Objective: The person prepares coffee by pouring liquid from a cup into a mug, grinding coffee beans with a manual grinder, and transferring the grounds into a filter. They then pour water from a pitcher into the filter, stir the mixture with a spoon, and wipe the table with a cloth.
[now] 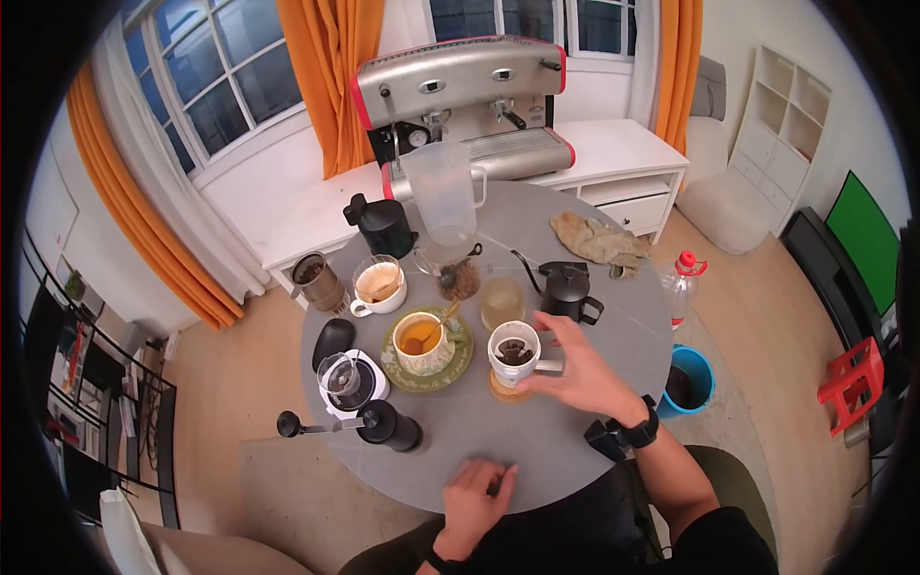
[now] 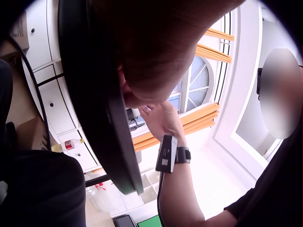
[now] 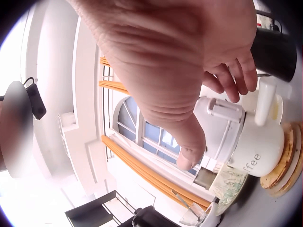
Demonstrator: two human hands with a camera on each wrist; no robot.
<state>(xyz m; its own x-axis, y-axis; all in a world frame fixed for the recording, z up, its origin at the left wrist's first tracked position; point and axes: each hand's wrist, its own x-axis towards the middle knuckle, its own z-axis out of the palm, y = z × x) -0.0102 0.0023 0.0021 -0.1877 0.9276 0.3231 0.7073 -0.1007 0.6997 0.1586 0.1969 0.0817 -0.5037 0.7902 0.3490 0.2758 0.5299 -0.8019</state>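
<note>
My right hand (image 1: pixel 586 366) is beside a white mug (image 3: pixel 260 146) with lettering on its side, thumb and fingers spread apart around its handle side. The mug stands on a round wooden coaster (image 3: pixel 284 161). At its mouth sits a white filter piece (image 3: pixel 218 130), and dark grounds show inside from above. Thumb and fingertips lie close to this white piece, not curled round it. At the near table edge rests my left hand (image 1: pixel 474 498), its fingers loosely curled; a dark patch shows between thumb and fingers.
Left of the mug, a patterned cup (image 1: pixel 422 359) with amber liquid stands on a green saucer (image 1: pixel 450 379). A black gooseneck kettle (image 1: pixel 567 287) is behind my right hand. Nearby are a hand grinder (image 1: pixel 393 428), a glass (image 1: pixel 502 305), a tall pitcher (image 1: pixel 441 187) and a cloth (image 1: pixel 596 240).
</note>
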